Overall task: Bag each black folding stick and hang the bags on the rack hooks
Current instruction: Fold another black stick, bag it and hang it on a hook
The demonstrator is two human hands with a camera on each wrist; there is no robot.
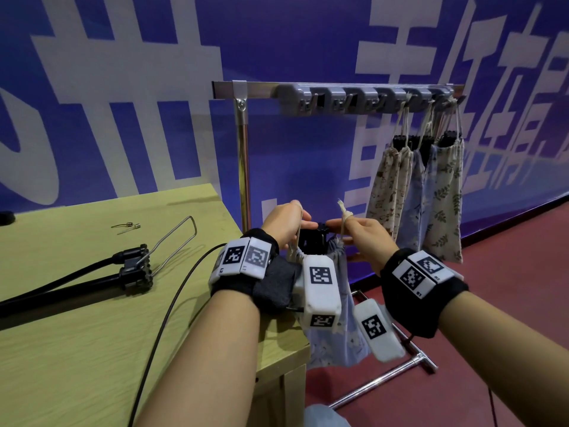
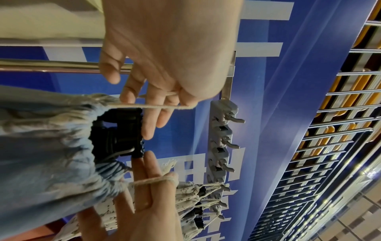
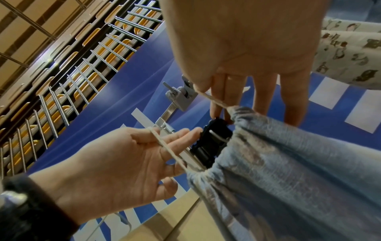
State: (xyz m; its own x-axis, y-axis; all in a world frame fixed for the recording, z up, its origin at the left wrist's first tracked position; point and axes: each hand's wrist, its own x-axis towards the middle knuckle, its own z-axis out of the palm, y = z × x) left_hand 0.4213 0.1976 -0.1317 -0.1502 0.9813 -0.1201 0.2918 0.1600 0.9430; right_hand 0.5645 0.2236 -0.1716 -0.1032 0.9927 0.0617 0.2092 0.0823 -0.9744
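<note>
Pulling both drawstrings, our left hand [image 1: 284,221] and right hand [image 1: 365,234] risk cinching the blue bag [image 1: 332,340] unevenly around the protruding black stick [image 1: 314,238].

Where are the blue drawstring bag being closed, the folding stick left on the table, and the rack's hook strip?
blue drawstring bag [image 3: 288,163]: right wrist view, gathered cloth below its mouth.
folding stick on the table [image 1: 135,269]: head view, its black hinged head.
hook strip [image 1: 363,98]: head view, grey plastic body along the rack's top bar.
</note>
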